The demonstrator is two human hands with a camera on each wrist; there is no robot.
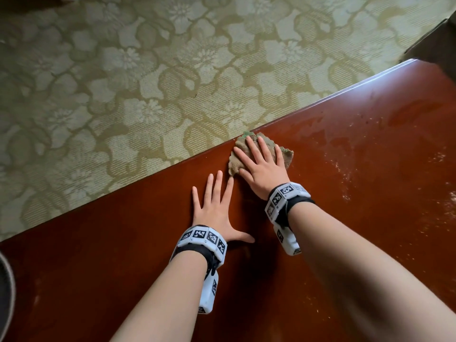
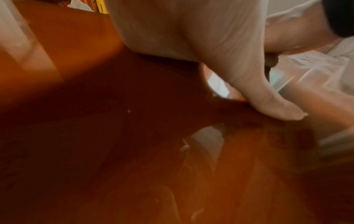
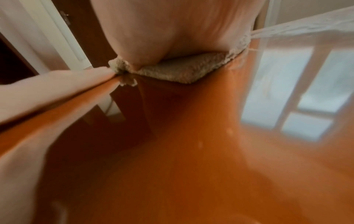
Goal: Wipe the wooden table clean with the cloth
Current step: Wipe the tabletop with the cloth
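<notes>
A crumpled tan cloth (image 1: 287, 156) with a green corner lies on the glossy red-brown wooden table (image 1: 357, 169), close to its far edge. My right hand (image 1: 261, 164) lies flat on the cloth with fingers spread straight, pressing it down; the right wrist view shows the palm (image 3: 172, 30) on the cloth (image 3: 176, 71). My left hand (image 1: 217, 208) rests flat on the bare wood just left of the cloth, fingers splayed, holding nothing. In the left wrist view its thumb (image 2: 273, 104) touches the table (image 2: 114, 151). Pale dust and specks (image 1: 345, 174) cover the wood to the right of the cloth.
Beyond the table's far edge (image 1: 172, 164) lies a green floral carpet (image 1: 123, 82). A dark round object (image 1: 5, 292) sits at the lower left border. A dark piece of furniture (image 1: 439, 45) stands at the upper right corner.
</notes>
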